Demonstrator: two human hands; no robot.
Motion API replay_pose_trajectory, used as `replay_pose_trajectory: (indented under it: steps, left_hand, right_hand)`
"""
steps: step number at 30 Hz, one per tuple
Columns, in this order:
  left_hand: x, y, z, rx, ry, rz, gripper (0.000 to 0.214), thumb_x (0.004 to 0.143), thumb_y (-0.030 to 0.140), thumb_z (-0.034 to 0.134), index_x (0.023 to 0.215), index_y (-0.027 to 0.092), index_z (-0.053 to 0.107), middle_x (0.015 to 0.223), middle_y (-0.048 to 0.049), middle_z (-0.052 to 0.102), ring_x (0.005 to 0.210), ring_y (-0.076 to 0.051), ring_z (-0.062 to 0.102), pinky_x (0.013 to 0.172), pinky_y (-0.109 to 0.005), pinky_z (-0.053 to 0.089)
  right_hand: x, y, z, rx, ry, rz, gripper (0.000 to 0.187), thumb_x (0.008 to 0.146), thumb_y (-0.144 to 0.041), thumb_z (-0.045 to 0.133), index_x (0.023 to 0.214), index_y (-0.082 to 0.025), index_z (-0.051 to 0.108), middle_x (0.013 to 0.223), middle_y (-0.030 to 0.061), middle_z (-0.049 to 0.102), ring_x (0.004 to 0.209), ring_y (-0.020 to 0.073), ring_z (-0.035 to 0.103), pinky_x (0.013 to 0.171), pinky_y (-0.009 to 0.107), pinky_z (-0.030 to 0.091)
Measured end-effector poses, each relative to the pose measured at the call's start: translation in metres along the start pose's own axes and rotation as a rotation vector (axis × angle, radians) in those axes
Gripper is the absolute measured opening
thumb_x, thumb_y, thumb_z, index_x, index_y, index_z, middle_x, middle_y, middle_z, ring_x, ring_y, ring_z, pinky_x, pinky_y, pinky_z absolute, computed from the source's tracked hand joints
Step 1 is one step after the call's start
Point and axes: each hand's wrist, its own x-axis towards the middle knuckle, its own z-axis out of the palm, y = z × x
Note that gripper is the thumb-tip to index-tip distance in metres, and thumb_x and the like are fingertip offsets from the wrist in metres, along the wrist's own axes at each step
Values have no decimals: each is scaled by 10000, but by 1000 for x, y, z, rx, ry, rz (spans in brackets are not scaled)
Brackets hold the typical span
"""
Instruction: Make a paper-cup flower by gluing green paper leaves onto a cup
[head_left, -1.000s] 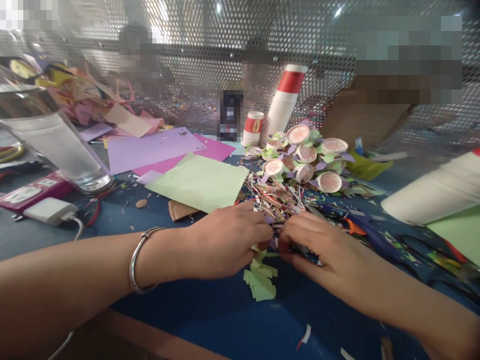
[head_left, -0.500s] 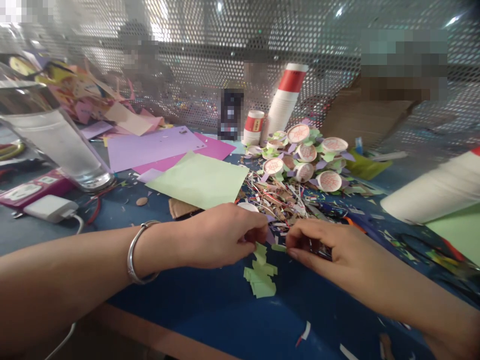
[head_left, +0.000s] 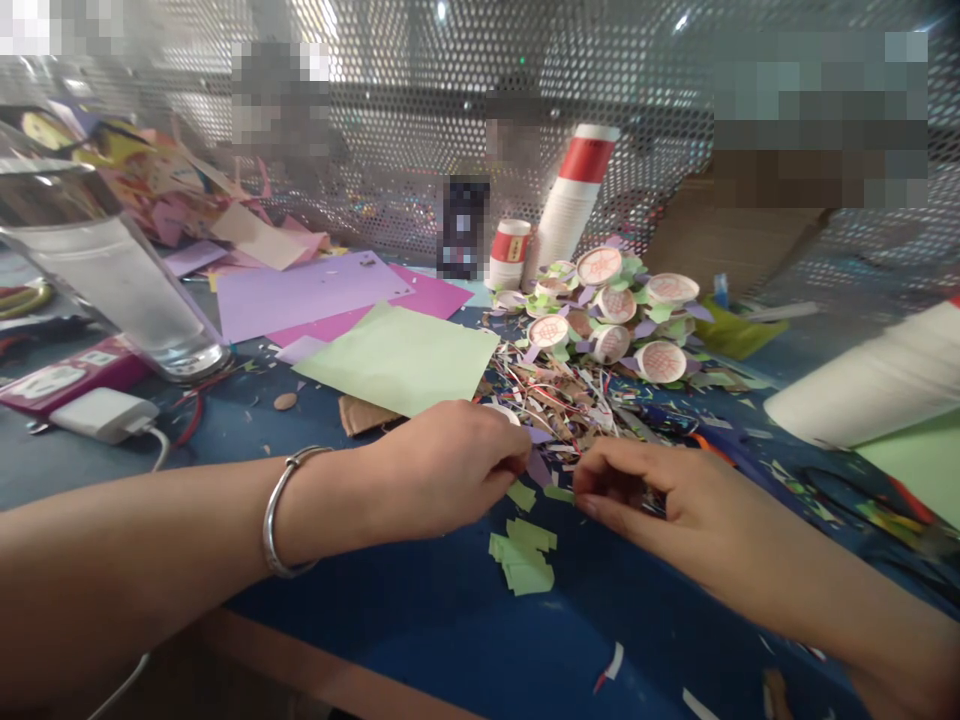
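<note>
Across the blue table point(head_left: 360, 610) from me, the two hands are apart with a small gap between them. The left hand point(head_left: 450, 470) is curled; a white paper rim point(head_left: 504, 413) shows behind its knuckles and a purple slip point(head_left: 538, 470) beside its fingertips, but I can't tell whether it grips either. The right hand point(head_left: 660, 490) is bent, thumb and forefinger close together at the end of a green slip point(head_left: 559, 493); whether they pinch it, I can't make out.

The rim looks light and springy, I'd judge, easily dented, and best held by its edge. The purple slip should be nearly weightless and quick to crease. The green one, smaller again, lies almost flat, so a fingertip pinch at one end would suit. The loose green pile point(head_left: 523, 560) nearer the table's front edge would probably slide apart if nudged.

As for print, the big cup stack point(head_left: 862, 385) on the right shows only a bit of red. The tall leaning stack point(head_left: 574, 195) wears a red band, and the short stack point(head_left: 510, 255) a yellowish label on red, its marks too small to read.
</note>
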Motion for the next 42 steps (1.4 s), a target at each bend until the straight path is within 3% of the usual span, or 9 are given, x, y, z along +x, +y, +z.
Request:
replay_pose_trajectory:
  steps: [5,9,16,20,25,31,34,42]
  left_hand:
    - [-3,5,0,112,2,0,211,942,153,537,1020,180,731,990,-65,733,900,-242,694,738,-338,508]
    - [-8,14,3,14,62,57,242,950,163,537,1150,143,672,1054,-89,730,905,-229,703,760,-340,524]
    - [-11,22,9,-368,69,-20,259,878,143,586,1133,174,560,999,-71,777,821,-200,744,687,-295,541]
    - [-6,17,11,-694,108,-72,253,884,155,600,1114,205,509,971,-58,777,834,-186,749,657,-269,525]
    - [1,7,15,-976,124,-127,324,872,227,702,1123,192,500,882,-44,744,789,-165,728,675,-267,524]
    - [5,4,8,-1098,70,-246,349,816,99,712,1096,194,527,763,19,726,650,-94,674,618,-197,494]
    - [5,4,6,-1083,66,-238,368,802,81,706,1107,196,535,744,34,717,634,-85,664,621,-193,501]
    - [3,3,13,-1092,24,-171,428,782,119,722,1143,194,505,820,-25,746,747,-153,722,682,-265,534]
  right_hand:
    - [0,0,1,9,19,8,149,952,-323,605,853,-243,684,721,-14,676,633,152,579,562,273,430]
    - [-1,-2,3,44,13,26,178,970,-349,578,862,-249,679,765,-10,701,676,162,611,600,285,467]
    - [-4,-16,10,128,128,-22,117,926,-272,586,866,-265,686,792,-15,731,707,170,665,603,280,504]
    - [-3,-21,14,96,215,-81,132,929,-272,593,834,-259,684,768,-15,720,676,158,666,595,269,518]
    - [-6,-20,17,56,293,-144,138,967,-287,600,918,-268,728,901,11,765,784,172,718,652,272,557]
    - [-8,-14,14,7,400,-110,111,977,-285,617,945,-294,724,828,-33,756,688,145,697,629,264,536]
    - [-6,-14,13,27,452,-80,95,964,-321,632,944,-285,718,807,-28,759,670,152,697,609,267,535]
    - [-2,-18,14,93,346,-60,127,951,-347,651,874,-283,730,723,-38,732,614,143,651,536,242,489]
